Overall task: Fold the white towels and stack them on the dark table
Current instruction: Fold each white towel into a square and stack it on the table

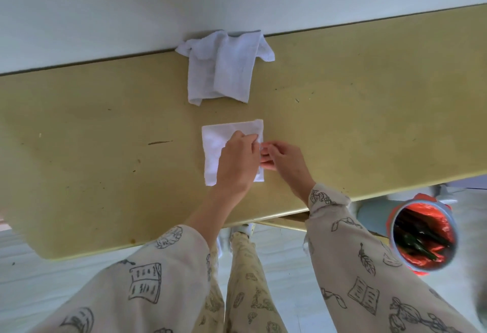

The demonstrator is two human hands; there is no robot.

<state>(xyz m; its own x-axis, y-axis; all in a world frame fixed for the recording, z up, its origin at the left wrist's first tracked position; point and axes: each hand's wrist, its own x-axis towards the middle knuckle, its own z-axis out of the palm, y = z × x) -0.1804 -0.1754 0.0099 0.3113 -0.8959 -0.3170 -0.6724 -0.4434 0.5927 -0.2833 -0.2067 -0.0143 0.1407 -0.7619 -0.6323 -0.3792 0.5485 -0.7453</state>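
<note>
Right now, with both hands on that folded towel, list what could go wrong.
1. The right hand pinches the folded towel at its right edge; a tug could undo the fold.
2. The loose towel lies against the wall at the table's far edge, where it could be knocked askew by a reach.

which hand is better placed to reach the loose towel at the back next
Likely the right hand: it only pinches the folded towel's right edge, while the left hand lies across it. The loose towel sits straight behind, near the wall.
</note>
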